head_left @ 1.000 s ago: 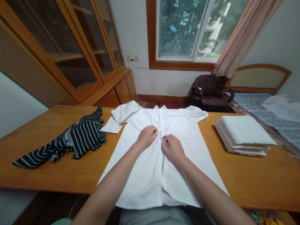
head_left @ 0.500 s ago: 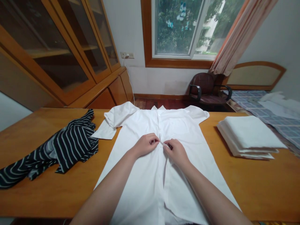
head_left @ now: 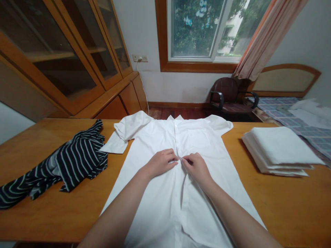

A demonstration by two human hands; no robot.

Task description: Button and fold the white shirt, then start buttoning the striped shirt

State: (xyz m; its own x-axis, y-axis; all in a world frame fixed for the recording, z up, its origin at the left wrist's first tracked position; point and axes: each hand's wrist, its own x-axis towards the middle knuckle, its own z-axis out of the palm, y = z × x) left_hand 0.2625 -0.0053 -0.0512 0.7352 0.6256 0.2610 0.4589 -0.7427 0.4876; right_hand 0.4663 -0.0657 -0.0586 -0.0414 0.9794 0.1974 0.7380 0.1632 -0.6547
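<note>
A white button-up shirt (head_left: 155,193) lies front side up, its collar toward the far edge of the table. At the middle of its front placket, my left hand (head_left: 162,162) has its fingertips closed on the fabric edge. Opposite it, my right hand (head_left: 196,167) pinches the other front edge between thumb and fingers. The two sets of fingertips nearly meet, and any button between them is hidden. Below my hands the front panels part in a fold. The sleeve on the left is folded over onto the table.
A crumpled black-and-white striped garment (head_left: 77,151) lies left on the wooden table (head_left: 28,227). To the right sits a stack of folded white cloth (head_left: 281,148). Beyond the table stand a glass-door cabinet (head_left: 77,62), an armchair (head_left: 227,94) and a bed (head_left: 292,113).
My left fingertips have shifted slightly right along the placket, and the thumb has loosened from its tighter pinch. My right hand keeps its pinch. The view has shifted slightly.
</note>
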